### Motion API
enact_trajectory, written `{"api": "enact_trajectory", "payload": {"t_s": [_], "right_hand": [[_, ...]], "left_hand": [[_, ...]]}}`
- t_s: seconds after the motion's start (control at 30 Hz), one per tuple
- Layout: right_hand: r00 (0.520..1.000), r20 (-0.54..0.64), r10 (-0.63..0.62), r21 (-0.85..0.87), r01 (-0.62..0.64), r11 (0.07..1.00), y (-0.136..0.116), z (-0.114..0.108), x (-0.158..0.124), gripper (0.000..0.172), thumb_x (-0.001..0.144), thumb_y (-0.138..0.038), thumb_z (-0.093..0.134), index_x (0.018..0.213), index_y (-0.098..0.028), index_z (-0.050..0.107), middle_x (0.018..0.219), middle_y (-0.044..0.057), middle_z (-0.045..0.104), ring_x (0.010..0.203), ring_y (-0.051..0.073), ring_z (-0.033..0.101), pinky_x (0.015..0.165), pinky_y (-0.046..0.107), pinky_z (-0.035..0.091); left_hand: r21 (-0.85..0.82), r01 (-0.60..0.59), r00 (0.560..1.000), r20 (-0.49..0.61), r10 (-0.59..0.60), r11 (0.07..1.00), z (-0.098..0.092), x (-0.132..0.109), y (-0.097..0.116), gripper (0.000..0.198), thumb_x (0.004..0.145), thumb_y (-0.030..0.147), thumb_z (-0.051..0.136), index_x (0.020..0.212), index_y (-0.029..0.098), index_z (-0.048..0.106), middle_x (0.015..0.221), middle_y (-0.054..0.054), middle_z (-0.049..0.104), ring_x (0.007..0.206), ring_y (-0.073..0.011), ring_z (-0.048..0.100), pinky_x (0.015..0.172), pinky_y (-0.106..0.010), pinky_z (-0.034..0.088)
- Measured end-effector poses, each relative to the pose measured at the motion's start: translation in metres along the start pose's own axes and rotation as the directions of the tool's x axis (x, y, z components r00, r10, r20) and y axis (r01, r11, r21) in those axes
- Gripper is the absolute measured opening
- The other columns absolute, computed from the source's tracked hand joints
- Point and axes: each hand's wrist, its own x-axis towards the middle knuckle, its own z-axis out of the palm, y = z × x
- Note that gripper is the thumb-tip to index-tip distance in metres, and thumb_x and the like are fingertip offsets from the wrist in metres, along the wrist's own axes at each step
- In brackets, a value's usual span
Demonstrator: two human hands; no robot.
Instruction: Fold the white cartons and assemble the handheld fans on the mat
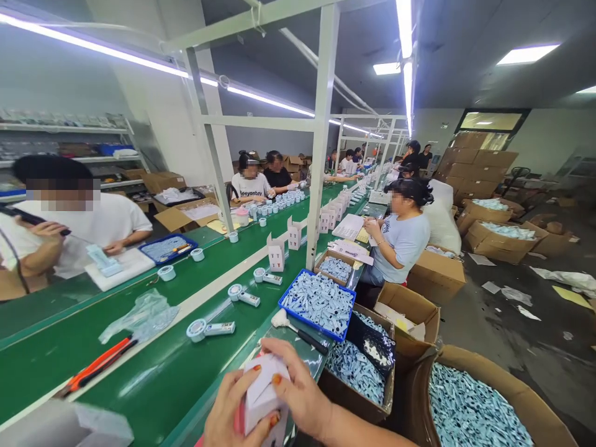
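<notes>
My left hand (230, 413) and my right hand (298, 385) both grip a small white cardboard box (263, 391) low in the view, its flaps partly folded. A pink item shows at the box's lower left edge. Just beyond my hands lies a brush (295, 328) with white bristles and a black handle. To its right, a blue plastic tray (318, 304) holds many small pale blue parts. More of these parts fill a brown carton (358, 372) and a large carton (470, 403) by my right arm.
A long green conveyor belt (139, 379) runs into the distance, carrying white boxes and round containers with pale blue packs. Orange-handled tools (97, 366) and a plastic bag (139, 316) lie on it. Co-workers sit along both sides, including a person in grey (400, 242). Stacked cartons stand at far right.
</notes>
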Motion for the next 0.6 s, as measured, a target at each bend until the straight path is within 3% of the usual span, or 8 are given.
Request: {"api": "enact_trajectory", "payload": {"t_s": [0.17, 0.27, 0.33, 0.4, 0.5, 0.6], "right_hand": [[0.999, 0.032, 0.005, 0.032, -0.006, 0.999, -0.012, 0.003, -0.005, 0.105, 0.079, -0.084, 0.066, 0.16, -0.026, 0.033, 0.154, 0.017, 0.048, 0.138, 0.033, 0.054, 0.114, 0.046, 0.048], [1.0, 0.002, -0.003, -0.071, 0.003, 0.997, -0.007, 0.0, -0.012, 0.11, 0.076, -0.082, 0.07, 0.162, -0.026, 0.031, 0.148, 0.016, 0.053, 0.13, 0.034, 0.059, 0.109, 0.048, 0.051], [0.998, 0.005, -0.067, -0.23, 0.066, 0.971, -0.006, -0.002, -0.016, 0.105, 0.078, -0.081, 0.07, 0.161, -0.028, 0.034, 0.14, 0.015, 0.058, 0.125, 0.034, 0.061, 0.107, 0.049, 0.052], [0.985, 0.078, -0.154, -0.379, 0.173, 0.909, -0.008, -0.004, -0.019, 0.1, 0.081, -0.078, 0.07, 0.161, -0.029, 0.035, 0.136, 0.014, 0.059, 0.122, 0.034, 0.061, 0.104, 0.05, 0.053], [0.949, 0.207, -0.236, -0.498, 0.31, 0.81, -0.015, -0.001, -0.018, 0.098, 0.085, -0.075, 0.068, 0.163, -0.03, 0.031, 0.133, 0.014, 0.059, 0.119, 0.033, 0.061, 0.1, 0.051, 0.055], [0.922, 0.283, -0.265, -0.558, 0.383, 0.736, -0.018, 0.004, -0.015, 0.099, 0.086, -0.073, 0.068, 0.165, -0.028, 0.028, 0.133, 0.015, 0.058, 0.117, 0.034, 0.061, 0.099, 0.052, 0.055]], "left_hand": [[-0.15, -0.054, 0.997, -0.066, 0.044, 0.987, -0.017, 0.011, 0.026, 0.052, 0.083, 0.059, 0.077, 0.12, 0.025, 0.064, 0.117, -0.011, 0.063, 0.103, -0.0263, 0.066, 0.085, -0.04, 0.058], [-0.403, 0.064, 0.997, 0.065, -0.041, 0.913, -0.027, 0.015, 0.044, 0.064, 0.082, 0.07, 0.074, 0.127, 0.026, 0.062, 0.124, -0.012, 0.06, 0.113, -0.0285, 0.06, 0.094, -0.043, 0.053], [-0.588, 0.266, 0.964, 0.182, -0.195, 0.764, -0.03, 0.013, 0.056, 0.06, 0.086, 0.073, 0.066, 0.121, 0.024, 0.065, 0.123, -0.012, 0.06, 0.11, -0.0272, 0.059, 0.091, -0.039, 0.051], [-0.723, 0.455, 0.884, 0.294, -0.364, 0.52, -0.032, 0.01, 0.066, 0.044, 0.091, 0.063, 0.068, 0.109, 0.023, 0.065, 0.117, -0.008, 0.061, 0.099, -0.0221, 0.059, 0.081, -0.032, 0.05], [-0.79, 0.576, 0.767, 0.436, -0.471, 0.208, -0.034, 0.006, 0.075, 0.033, 0.087, 0.044, 0.077, 0.109, 0.025, 0.062, 0.115, -0.004, 0.061, 0.089, -0.0166, 0.059, 0.074, -0.026, 0.047], [-0.791, 0.598, 0.74, 0.484, -0.467, 0.127, -0.038, 0.005, 0.078, 0.047, 0.083, 0.033, 0.076, 0.127, 0.027, 0.059, 0.126, -0.005, 0.061, 0.095, -0.0181, 0.06, 0.079, -0.027, 0.048]]}}
